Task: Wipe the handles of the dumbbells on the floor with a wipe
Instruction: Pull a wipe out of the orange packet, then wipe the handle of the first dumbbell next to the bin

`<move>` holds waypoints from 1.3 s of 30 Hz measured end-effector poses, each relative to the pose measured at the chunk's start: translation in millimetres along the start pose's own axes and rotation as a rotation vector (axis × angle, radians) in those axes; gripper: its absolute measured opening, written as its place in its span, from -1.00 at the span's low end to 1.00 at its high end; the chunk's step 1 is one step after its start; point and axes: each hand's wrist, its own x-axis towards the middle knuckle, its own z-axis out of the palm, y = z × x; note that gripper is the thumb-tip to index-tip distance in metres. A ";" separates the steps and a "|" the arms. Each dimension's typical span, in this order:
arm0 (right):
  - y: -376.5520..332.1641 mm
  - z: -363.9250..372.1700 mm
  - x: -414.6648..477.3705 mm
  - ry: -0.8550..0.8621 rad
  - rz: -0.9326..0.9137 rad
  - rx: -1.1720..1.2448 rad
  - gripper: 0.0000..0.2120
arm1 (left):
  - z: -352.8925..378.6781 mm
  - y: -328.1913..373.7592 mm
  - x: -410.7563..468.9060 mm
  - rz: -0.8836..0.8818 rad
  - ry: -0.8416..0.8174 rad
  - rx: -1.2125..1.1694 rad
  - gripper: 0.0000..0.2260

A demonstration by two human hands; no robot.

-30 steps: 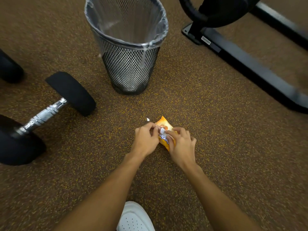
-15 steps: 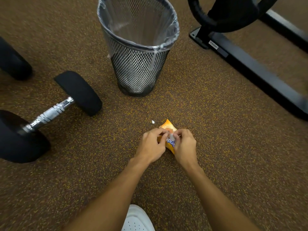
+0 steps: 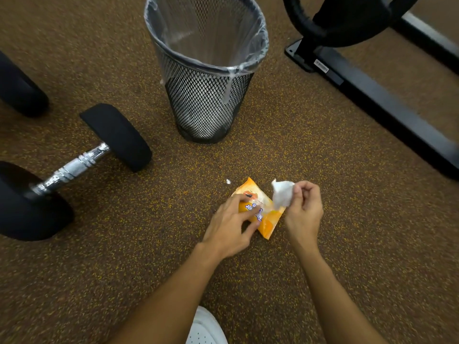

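An orange wipe packet [image 3: 267,219] lies on the speckled brown floor in front of me. My left hand [image 3: 229,227] presses down on its left side with spread fingers. My right hand [image 3: 304,209] pinches a white wipe [image 3: 282,194], which comes partly out of the packet's top. A dumbbell with a silver handle [image 3: 74,167] and black ends lies on the floor at the left, well apart from both hands. The black end of a second dumbbell [image 3: 19,90] shows at the far left edge.
A black mesh waste bin [image 3: 206,70] with a clear liner stands just beyond the packet. A black machine frame [image 3: 387,100] runs along the right. A small white scrap [image 3: 228,181] lies near the packet. My white shoe [image 3: 206,328] is at the bottom.
Both hands were together on the packet; now my right hand has drawn a white wipe up and to the right, while my left hand stays on the packet.
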 end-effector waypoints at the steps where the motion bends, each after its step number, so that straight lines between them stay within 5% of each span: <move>1: -4.6 -1.1 3.2 0.017 -0.006 0.032 -0.92 | 0.7 0.1 -0.8 0.021 -0.036 0.065 -0.53; 4: -20.2 -0.6 12.9 -0.017 0.003 0.135 -0.88 | 0.7 0.2 -0.8 -0.019 0.006 -0.079 -0.58; 9: -44.1 18.5 16.7 -0.187 0.005 0.220 -0.85 | -35.4 13.2 1.8 -0.273 0.494 -0.578 -0.79; 12: -58.5 38.2 10.8 -0.269 -0.009 0.239 -0.92 | -70.0 24.1 0.1 -0.301 0.639 -0.736 -0.85; 23: -112.8 121.0 -26.3 -0.589 -0.034 0.376 -0.90 | -144.4 -12.4 -34.6 -0.616 0.755 -1.246 -0.82; 31: -132.6 164.6 -60.9 -0.685 -0.313 0.010 -0.77 | -166.3 -51.2 -68.5 -0.721 0.972 -1.192 -0.93; 39: -160.7 190.7 -95.7 -0.787 -0.389 0.122 -0.85 | -193.3 -73.7 -95.9 -0.692 0.988 -1.004 -0.94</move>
